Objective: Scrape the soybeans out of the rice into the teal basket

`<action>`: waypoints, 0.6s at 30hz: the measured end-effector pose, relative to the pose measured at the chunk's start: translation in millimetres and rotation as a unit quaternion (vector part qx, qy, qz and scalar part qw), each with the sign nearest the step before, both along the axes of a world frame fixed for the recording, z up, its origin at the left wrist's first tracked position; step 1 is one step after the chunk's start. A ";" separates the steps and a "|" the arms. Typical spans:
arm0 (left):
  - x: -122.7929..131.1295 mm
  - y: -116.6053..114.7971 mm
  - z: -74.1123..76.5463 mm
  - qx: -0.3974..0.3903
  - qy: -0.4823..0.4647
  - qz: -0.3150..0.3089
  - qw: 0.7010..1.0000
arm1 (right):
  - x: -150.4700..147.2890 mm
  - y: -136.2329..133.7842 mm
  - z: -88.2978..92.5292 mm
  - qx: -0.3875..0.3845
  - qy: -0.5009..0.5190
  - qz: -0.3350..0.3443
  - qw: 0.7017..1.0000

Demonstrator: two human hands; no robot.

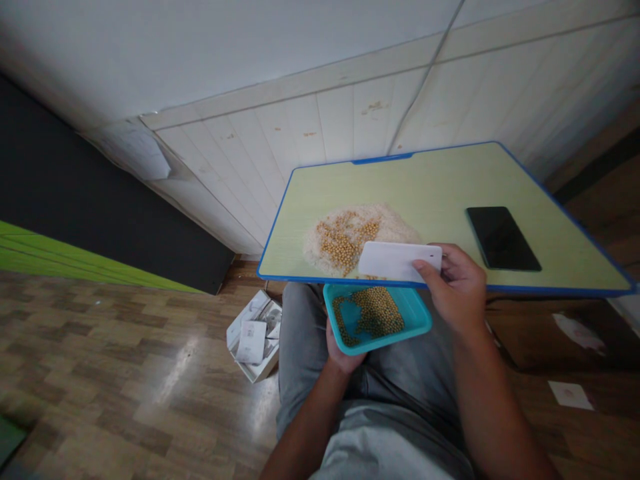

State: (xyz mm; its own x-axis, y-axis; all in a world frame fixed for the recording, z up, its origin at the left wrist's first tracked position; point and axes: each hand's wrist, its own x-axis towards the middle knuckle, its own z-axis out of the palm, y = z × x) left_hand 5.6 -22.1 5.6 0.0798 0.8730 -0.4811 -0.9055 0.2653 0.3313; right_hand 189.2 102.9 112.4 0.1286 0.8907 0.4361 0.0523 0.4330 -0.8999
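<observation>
My right hand (457, 283) grips a flat white plastic card (393, 260) between thumb and fingers, at the table's near edge. The card stands beside a pile of soybeans (343, 247) lying on white rice (397, 227). A few beans show along the card's lower edge. Below the table edge, my left hand (345, 353) holds a turquoise plastic tub (417, 320) over my lap. Soybeans (377, 310) cover part of the tub's bottom. The left fingers are mostly hidden under the tub.
A phone (504, 239) lies on the right of the yellow-green folding table (430, 180) with its blue rim. The table stands against a white panelled wall (345, 113). On the floor to the left is a white box (253, 340) with papers in it.
</observation>
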 end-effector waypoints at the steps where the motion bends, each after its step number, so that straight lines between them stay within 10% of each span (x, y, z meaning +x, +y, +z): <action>1: -0.7 -0.3 -1.1 0.006 -0.004 -0.001 1.000 | -0.1 -0.2 0.3 -0.002 0.001 0.001 1.000; 18: 4.8 0.3 30.2 -0.055 0.076 0.011 0.996 | -3.6 -0.6 3.3 -0.016 -0.023 0.026 0.999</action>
